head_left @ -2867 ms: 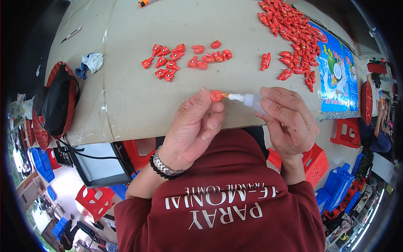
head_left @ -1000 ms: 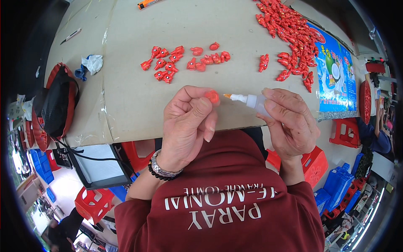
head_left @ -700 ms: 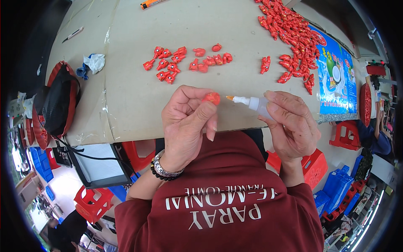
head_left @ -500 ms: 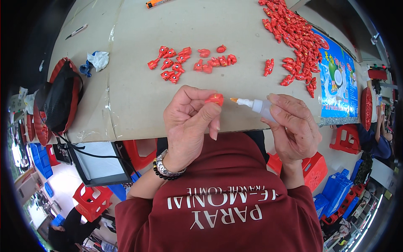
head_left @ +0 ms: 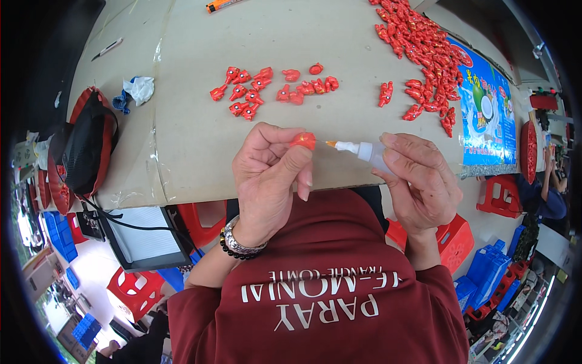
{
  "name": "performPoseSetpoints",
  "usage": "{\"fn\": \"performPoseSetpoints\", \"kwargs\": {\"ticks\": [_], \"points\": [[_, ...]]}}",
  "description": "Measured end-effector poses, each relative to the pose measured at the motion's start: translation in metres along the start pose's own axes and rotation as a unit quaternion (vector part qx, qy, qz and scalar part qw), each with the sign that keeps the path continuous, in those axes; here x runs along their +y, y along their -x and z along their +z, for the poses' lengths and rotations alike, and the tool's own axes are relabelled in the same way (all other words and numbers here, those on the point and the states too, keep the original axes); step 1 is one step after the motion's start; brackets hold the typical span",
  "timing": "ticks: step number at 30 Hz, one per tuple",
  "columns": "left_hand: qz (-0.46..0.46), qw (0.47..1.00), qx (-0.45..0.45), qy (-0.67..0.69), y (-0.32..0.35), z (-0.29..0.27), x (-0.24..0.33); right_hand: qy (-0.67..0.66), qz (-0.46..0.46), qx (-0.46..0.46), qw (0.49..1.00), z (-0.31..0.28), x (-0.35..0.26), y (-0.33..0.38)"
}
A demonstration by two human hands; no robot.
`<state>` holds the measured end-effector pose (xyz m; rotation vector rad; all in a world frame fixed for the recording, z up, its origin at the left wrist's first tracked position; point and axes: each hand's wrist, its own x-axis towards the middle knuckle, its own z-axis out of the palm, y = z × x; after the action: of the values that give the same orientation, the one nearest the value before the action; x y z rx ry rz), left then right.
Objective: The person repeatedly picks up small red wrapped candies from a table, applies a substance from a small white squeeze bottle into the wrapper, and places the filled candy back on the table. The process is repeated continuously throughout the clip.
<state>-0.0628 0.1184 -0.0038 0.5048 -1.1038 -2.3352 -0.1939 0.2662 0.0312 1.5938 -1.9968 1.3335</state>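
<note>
Between the thumb and fingers of my left hand (head_left: 270, 167) is a small red figurine (head_left: 304, 141), held over the table's near edge. My right hand (head_left: 421, 179) grips a small translucent squeeze bottle (head_left: 377, 156) with a white neck and an orange needle tip (head_left: 331, 144). The thin needle points left and reaches the figurine or stops just short of it; I cannot tell which. Beyond my left hand lie a cluster of red figurines with dark round spots (head_left: 238, 93) and a loose row of others (head_left: 308, 87).
A large heap of red figurines (head_left: 424, 57) covers the far right, beside a blue printed sheet (head_left: 488, 112). One figurine (head_left: 386, 93) lies apart. At left are a black-and-red bag (head_left: 91, 145), crumpled tissue (head_left: 139, 90) and a pen (head_left: 107, 48). An orange marker (head_left: 223, 5) lies at the far edge.
Both hands have shifted slightly left in the picture, along with the table items. The figurine is turned a little, and the needle still points at it.
</note>
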Motion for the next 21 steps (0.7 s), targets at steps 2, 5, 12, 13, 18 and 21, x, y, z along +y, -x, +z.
{"fn": "performPoseSetpoints", "kwargs": {"ticks": [2, 5, 12, 13, 18, 21], "points": [[-0.006, 1.0, 0.002, 0.009, -0.0007, 0.0007, 0.0011, 0.002, -0.003, 0.0, 1.0, 0.0004, -0.0012, -0.0018], [-0.006, 1.0, 0.005, 0.002, -0.0007, 0.0003, 0.0004, -0.001, -0.007, 0.0, 1.0, 0.0005, -0.0004, -0.002], [0.005, 1.0, 0.004, -0.007, -0.0013, -0.0007, -0.0013, -0.006, -0.009, -0.01, 1.0, -0.0012, -0.0004, -0.0033], [0.007, 1.0, 0.003, -0.002, -0.0015, -0.001, -0.0018, -0.006, -0.01, -0.009, 1.0, -0.0011, 0.0004, -0.0024], [-0.003, 1.0, 0.01, 0.016, -0.0023, -0.0013, -0.0033, -0.018, -0.006, -0.006, 1.0, -0.0005, 0.0002, -0.0011], [-0.025, 0.999, 0.006, 0.04, -0.0029, -0.0018, -0.0032, -0.022, -0.006, -0.007, 1.0, -0.0005, -0.0002, -0.0015]]}}
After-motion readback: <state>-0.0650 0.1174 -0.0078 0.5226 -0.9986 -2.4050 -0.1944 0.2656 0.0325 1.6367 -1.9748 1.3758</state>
